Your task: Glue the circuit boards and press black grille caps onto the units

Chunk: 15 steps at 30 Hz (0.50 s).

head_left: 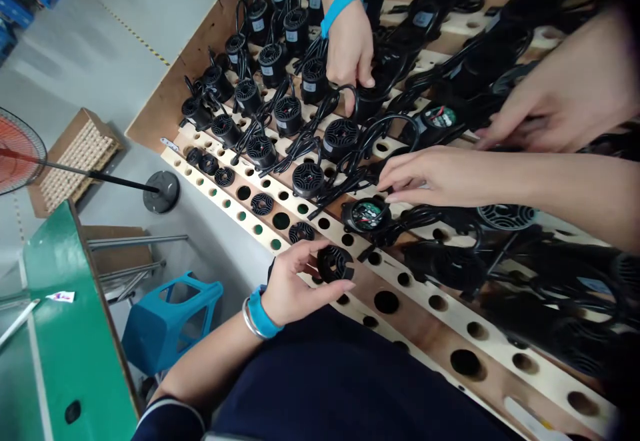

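Observation:
My left hand (297, 278) pinches a black round slotted cap (335, 264) between thumb and fingers, above the front wooden strip. The cap has a notch in its rim. My right hand (413, 178) reaches in from the right, with its fingers closed at the upper edge of a black motor housing (369, 214). That housing is uncovered and shows a green circuit board inside. Several loose slotted caps, such as one cap (301, 232), lie in the trough along the front. Capped black motors (308, 178) with coiled cables stand just behind.
A co-worker's hand (353, 48) with a blue wristband touches motors at the back; another blurred hand (550, 94) works at right. Wooden strips with holes (437, 302) cross the box. Left are a blue stool (165, 324), a green table (65, 308) and a fan base (161, 192).

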Tool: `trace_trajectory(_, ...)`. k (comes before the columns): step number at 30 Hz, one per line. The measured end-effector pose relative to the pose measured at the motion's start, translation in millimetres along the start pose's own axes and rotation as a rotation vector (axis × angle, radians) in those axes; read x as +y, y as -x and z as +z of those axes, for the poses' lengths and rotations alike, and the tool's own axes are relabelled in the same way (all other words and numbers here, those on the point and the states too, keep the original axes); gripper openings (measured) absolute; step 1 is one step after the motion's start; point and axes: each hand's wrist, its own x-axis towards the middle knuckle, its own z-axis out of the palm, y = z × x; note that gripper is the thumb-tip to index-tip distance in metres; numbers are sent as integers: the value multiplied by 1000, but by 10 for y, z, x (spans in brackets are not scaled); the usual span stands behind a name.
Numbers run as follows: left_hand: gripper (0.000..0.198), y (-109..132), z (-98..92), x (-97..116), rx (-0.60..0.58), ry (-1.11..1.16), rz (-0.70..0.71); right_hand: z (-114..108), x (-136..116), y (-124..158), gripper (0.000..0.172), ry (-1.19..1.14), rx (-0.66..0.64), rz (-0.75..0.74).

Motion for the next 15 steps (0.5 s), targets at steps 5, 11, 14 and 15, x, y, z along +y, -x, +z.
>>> trace_trajectory(5,56,-74,19,-6,24,-4,16,12,36,25,30,-18,25,-82)
trace_trajectory(11,55,-117,35,33,12,7,61,24,56,63,31,-66,62,-103)
trace_trajectory(14,54,-128,38,31,26,-17,83,38,65,36,25,-85,95,-113)
trace_trajectory(15,53,-134,38,26,36,-29,96,42,64,24,21,-73,84,-100)
